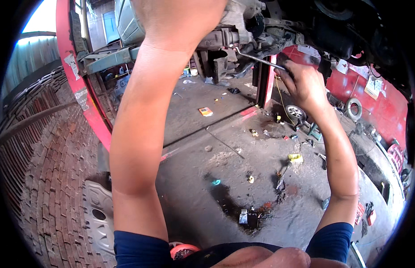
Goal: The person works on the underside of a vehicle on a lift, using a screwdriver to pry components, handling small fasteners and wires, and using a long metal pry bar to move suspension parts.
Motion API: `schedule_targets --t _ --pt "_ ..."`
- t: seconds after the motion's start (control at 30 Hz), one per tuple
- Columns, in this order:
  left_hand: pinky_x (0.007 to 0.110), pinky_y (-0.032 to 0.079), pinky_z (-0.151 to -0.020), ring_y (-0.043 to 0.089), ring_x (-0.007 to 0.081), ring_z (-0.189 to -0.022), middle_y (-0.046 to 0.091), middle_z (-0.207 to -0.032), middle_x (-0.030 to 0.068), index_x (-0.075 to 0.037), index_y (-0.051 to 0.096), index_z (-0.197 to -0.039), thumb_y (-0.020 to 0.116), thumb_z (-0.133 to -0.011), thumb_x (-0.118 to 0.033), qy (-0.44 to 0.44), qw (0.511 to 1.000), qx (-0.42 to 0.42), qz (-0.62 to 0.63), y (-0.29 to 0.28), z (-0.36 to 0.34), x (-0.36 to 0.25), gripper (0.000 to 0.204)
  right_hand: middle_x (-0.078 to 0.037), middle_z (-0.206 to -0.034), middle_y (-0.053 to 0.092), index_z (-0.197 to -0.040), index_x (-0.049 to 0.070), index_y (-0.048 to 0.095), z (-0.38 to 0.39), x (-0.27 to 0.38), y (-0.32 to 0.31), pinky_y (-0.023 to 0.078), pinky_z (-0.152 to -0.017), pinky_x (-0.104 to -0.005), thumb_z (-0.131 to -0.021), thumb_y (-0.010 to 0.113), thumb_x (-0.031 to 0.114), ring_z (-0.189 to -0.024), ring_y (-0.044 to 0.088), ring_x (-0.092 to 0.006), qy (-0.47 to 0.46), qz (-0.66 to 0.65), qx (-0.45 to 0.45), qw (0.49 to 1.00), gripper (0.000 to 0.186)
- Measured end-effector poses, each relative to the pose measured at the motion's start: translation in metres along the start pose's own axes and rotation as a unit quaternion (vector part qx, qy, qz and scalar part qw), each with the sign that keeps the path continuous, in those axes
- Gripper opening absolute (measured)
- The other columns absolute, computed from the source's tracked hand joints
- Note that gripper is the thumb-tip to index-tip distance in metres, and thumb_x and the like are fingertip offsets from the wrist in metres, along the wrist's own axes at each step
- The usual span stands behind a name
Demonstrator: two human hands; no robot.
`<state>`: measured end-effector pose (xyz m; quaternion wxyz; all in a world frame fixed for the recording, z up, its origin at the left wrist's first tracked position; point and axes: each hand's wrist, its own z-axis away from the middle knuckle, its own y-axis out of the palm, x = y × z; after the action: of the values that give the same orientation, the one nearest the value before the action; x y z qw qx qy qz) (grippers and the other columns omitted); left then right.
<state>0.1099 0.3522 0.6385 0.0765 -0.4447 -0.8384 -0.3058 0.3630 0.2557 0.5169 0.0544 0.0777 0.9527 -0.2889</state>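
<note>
1. My right hand (303,85) is closed round the handle of a long metal wrench (256,58), whose far end sits on a fitting under the raised car's underside (243,31), so the long shaft gives leverage.
2. My left hand (180,18) is pressed up against the underside, likely bracing; its fingers run out of view, so I cannot tell their spread.
3. Below lies a stained concrete floor (207,147) with an oil patch (234,205) near me, scattered litter, a red lift post (78,76) left, and brick paving (46,156).

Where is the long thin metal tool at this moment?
In the head view, the long thin metal tool is at upper centre-right, held by the right hand, its tip reaching the grey car underside part.
</note>
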Motion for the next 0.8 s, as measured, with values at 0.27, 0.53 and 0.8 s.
schedule_targets --t 0.27,0.53,0.8 --pt "0.047 0.048 -0.076 0.069 0.037 -0.081 0.072 -0.081 0.0155 -0.005 0.074 -0.089 0.074 -0.084 -0.014 0.02 1.0 -0.01 -0.014 0.004 0.002 0.001 0.01 -0.02 -0.077 0.068 -0.096 0.006 0.071 0.013 -0.015 -0.008 0.051 -0.068 -0.0521 -0.099 0.064 0.034 -0.078 0.066 -0.0434 0.056 -0.052 0.017 0.997 0.029" --pt "0.043 0.051 -0.067 0.07 0.0376 -0.077 0.07 -0.079 0.0184 -0.002 0.072 -0.088 0.072 -0.087 -0.01 -0.052 0.994 0.011 0.098 0.004 0.002 -0.002 0.008 -0.021 -0.074 0.065 -0.093 0.004 0.068 0.001 -0.016 0.001 0.049 -0.066 -0.052 -0.1 0.064 0.032 -0.076 0.063 -0.045 -0.003 -0.089 0.021 0.996 0.029" --pt "0.037 0.051 -0.066 0.069 0.0313 -0.07 0.068 -0.077 0.019 0.001 0.072 -0.091 0.069 -0.091 -0.009 -0.064 0.993 0.038 0.091 0.001 0.002 -0.005 0.01 -0.026 -0.08 0.06 -0.096 -0.003 0.063 -0.027 -0.042 0.023 0.044 -0.067 -0.0513 -0.102 0.062 0.023 -0.078 0.057 -0.0494 -0.056 -0.187 0.098 0.976 0.027"
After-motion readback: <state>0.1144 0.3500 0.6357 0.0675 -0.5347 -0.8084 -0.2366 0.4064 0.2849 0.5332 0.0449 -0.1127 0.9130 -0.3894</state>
